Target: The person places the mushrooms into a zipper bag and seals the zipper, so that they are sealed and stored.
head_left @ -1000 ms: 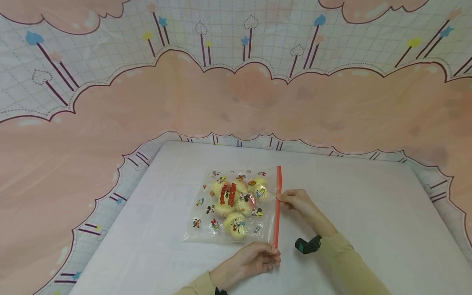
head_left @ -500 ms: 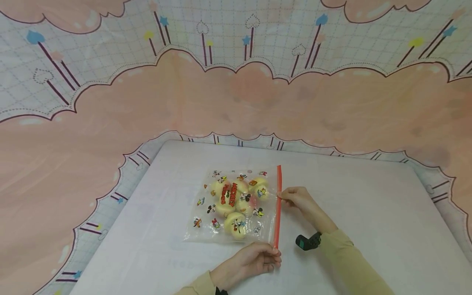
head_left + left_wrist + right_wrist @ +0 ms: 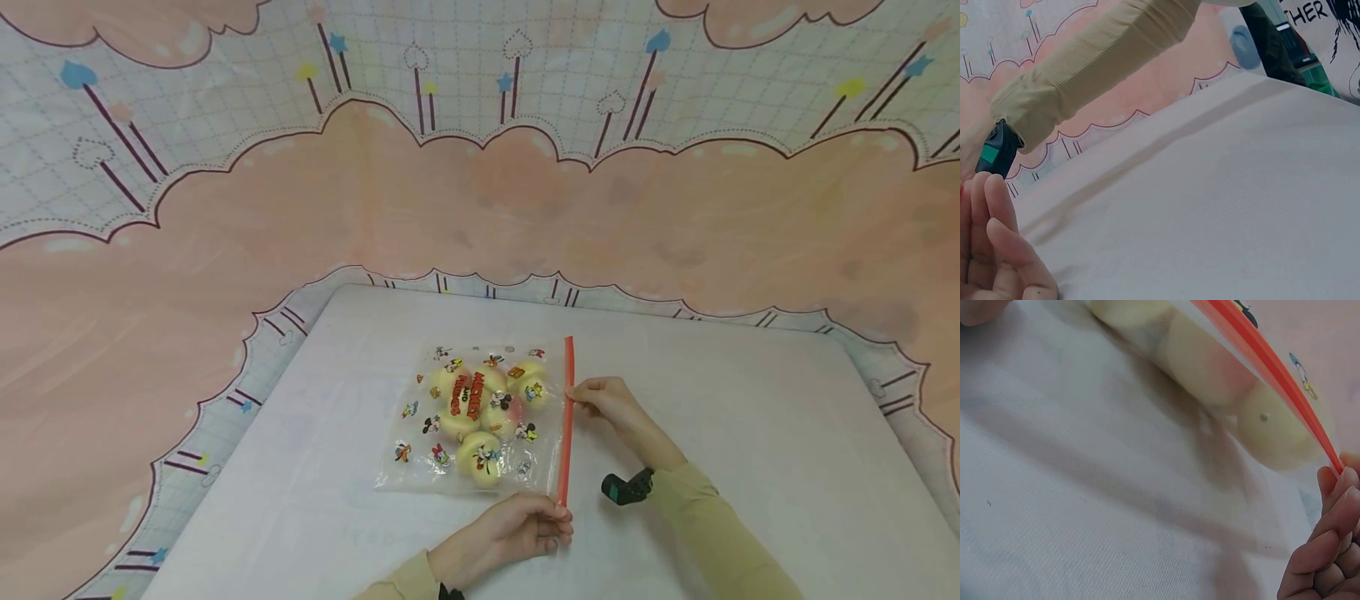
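Note:
A clear zip bag (image 3: 420,477) printed with cartoon figures lies on the white table, holding several pale yellow, pink-blushed round fruits (image 3: 480,458) that look like peaches. Its red zip strip (image 3: 566,442) runs along the right side. At the strip's near end, my left hand (image 3: 517,529) pinches the corner between thumb and finger. Farther up, my right hand (image 3: 617,412) pinches the strip between thumb and fingertips. The right wrist view shows the strip (image 3: 1272,369) raised above the table, gripped at its end by the right hand (image 3: 1332,540). The left wrist view hides the bag.
The white table (image 3: 750,417) reaches out on both sides of the bag. A patterned cloth backdrop (image 3: 450,208) rises behind it. A black wrist camera (image 3: 627,489) juts from the right sleeve. Dark and green items (image 3: 1297,56) appear beyond the table edge in the left wrist view.
My right hand has slid slightly along the red strip toward its far end. The left hand keeps its hold at the near corner, and the bag stays in place.

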Demonstrator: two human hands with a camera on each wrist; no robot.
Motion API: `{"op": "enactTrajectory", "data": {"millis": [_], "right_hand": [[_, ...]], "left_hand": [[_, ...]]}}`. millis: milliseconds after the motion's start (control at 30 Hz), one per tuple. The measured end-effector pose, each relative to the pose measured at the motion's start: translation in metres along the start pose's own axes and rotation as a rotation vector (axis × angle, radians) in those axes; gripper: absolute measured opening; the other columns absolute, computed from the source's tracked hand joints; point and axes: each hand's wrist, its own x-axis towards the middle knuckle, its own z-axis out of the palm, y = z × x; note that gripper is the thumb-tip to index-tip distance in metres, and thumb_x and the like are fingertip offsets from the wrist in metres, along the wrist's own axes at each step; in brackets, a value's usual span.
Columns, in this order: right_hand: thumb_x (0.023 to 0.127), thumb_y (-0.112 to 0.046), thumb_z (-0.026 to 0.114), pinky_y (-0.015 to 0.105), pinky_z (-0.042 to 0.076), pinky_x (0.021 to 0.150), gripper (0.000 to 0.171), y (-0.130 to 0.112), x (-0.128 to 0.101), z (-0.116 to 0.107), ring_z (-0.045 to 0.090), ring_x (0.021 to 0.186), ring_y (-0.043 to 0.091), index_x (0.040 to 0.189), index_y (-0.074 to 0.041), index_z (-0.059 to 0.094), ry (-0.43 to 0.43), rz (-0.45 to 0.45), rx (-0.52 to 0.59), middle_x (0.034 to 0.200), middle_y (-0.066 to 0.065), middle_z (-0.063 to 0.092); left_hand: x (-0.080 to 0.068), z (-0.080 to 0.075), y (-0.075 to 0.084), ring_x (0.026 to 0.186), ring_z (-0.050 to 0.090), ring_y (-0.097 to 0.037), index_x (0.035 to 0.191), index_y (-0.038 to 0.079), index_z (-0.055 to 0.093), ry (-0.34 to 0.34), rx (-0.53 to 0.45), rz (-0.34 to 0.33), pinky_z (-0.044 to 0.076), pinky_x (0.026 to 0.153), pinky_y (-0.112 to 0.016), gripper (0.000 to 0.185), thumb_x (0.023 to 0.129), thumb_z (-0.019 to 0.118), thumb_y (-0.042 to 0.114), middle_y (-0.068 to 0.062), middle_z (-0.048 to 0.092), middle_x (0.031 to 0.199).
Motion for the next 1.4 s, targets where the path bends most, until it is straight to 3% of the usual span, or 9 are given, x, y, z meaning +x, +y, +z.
{"op": "enactTrajectory", "data": {"millis": [967, 1233, 1400], "right_hand": [[0.09, -0.018, 0.065, 0.023, 0.043, 0.064, 0.018, -0.0034, 0.0047, 0.0014, 0.046, 0.066, 0.01, 0.081, -0.002, 0.066, 0.033, 0.02, 0.027, 0.063, -0.006, 0.049], [0.091, -0.016, 0.064, 0.025, 0.042, 0.064, 0.019, -0.0067, 0.0041, 0.0022, 0.047, 0.068, 0.012, 0.085, 0.002, 0.066, 0.042, 0.017, 0.02, 0.066, -0.006, 0.05], [0.091, -0.016, 0.063, 0.024, 0.042, 0.064, 0.018, -0.0052, 0.0054, 0.0025, 0.046, 0.067, 0.011, 0.078, -0.003, 0.065, 0.05, 0.003, 0.034, 0.064, -0.007, 0.049]], "left_hand": [[-0.0002, 0.0013, -0.0004, 0.07, 0.063, -0.002, 0.074, 0.017, 0.067, 0.003, 0.008, 0.011, 0.045, 0.067, -0.016, 0.026, 0.091, 0.049, 0.009, 0.009, 0.068, 0.07], [-0.0019, 0.0026, 0.0013, 0.072, 0.062, -0.003, 0.076, 0.016, 0.066, 0.007, 0.006, 0.003, 0.045, 0.069, -0.016, 0.023, 0.09, 0.05, 0.01, 0.009, 0.068, 0.072], [-0.0024, 0.0028, 0.0013, 0.072, 0.062, -0.003, 0.075, 0.016, 0.067, 0.009, 0.0, 0.004, 0.046, 0.069, -0.017, 0.023, 0.09, 0.05, 0.01, 0.008, 0.068, 0.072]]}}
